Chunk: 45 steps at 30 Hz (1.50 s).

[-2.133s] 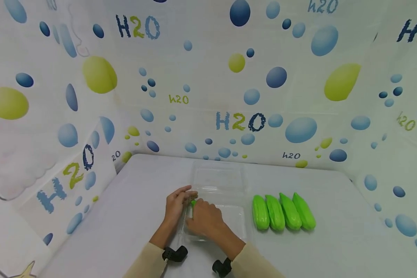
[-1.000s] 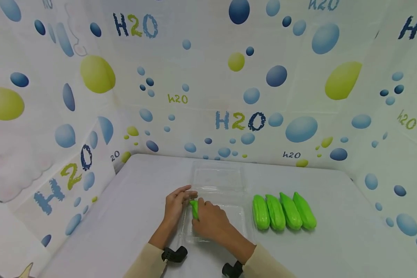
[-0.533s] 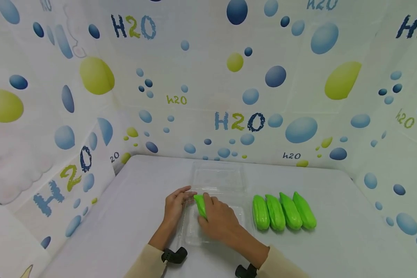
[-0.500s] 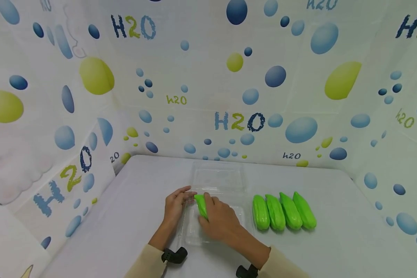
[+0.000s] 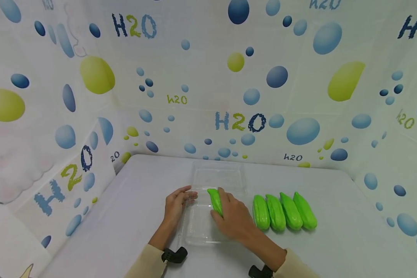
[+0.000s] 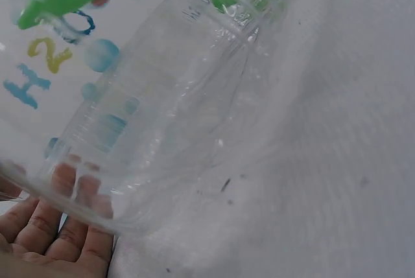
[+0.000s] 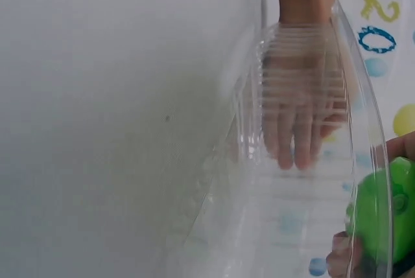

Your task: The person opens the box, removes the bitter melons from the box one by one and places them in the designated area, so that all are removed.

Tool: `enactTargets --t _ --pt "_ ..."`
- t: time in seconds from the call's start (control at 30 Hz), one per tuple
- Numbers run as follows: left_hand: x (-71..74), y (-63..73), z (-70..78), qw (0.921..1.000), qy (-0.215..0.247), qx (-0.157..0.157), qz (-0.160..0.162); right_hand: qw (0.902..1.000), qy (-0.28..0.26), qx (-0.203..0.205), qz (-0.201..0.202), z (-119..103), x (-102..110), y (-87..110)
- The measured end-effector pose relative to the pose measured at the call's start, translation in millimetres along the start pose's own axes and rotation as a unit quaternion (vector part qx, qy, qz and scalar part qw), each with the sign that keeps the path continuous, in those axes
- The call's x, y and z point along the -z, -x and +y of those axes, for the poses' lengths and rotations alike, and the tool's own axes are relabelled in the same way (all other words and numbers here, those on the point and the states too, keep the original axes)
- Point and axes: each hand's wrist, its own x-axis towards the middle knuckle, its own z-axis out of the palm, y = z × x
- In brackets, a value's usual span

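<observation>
My right hand (image 5: 234, 217) grips a glossy bright green cucumber-like vegetable (image 5: 214, 200) by its side, thumb on the near left and fingers over the right. Its tapered end points up and away; its lower part is hidden. Beneath lies the base of a clear plastic clamshell box (image 5: 198, 233), with its lid (image 5: 217, 177) folded back behind. At the box's left wall rests my left hand (image 5: 175, 206), holding nothing. The left wrist view has its extended fingers (image 6: 71, 236) against the outside of the clear wall. In the right wrist view the held vegetable (image 7: 379, 210) shows through the plastic.
Several similar green vegetables (image 5: 284, 212) lie side by side in a row right of the box, close to my right hand. All stands on a white-covered table (image 5: 139, 185). Behind it hangs a white backdrop (image 5: 208, 77) printed with blue and green drops.
My right hand has moved right and slightly away from me, carrying the green vegetable from the box's left wall to over its middle. My left hand has stayed at the left wall.
</observation>
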Motion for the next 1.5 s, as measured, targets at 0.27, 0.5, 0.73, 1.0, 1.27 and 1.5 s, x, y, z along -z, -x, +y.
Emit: enactTargets --t 0.27,0.5,0.73,1.0,1.27,1.5 --pt "-0.9 0.2 0.0 1.0 0.005 -0.001 -0.006 0.9998 0.007 -0.01 0.017 17 6 7.5" --pt "0.4 0.1 2.8 0.9998 0.013 0.009 -0.01 0.9996 0.002 -0.014 0.023 23 8 11.0" --pt "1.3 -0.2 3.1 0.9997 0.018 0.009 -0.01 0.9994 0.004 -0.009 0.032 24 7 11.8" --pt "0.2 0.4 3.0 0.9998 0.021 0.003 -0.008 0.9994 -0.001 -0.017 0.029 27 4 13.9" --pt "-0.2 0.9 2.9 0.9995 0.03 0.013 -0.005 0.9988 0.002 -0.013 0.047 36 5 16.3" --pt "-1.0 -0.6 2.1 0.9987 0.048 0.014 -0.006 0.9973 -0.006 -0.007 0.073 41 7 16.3"
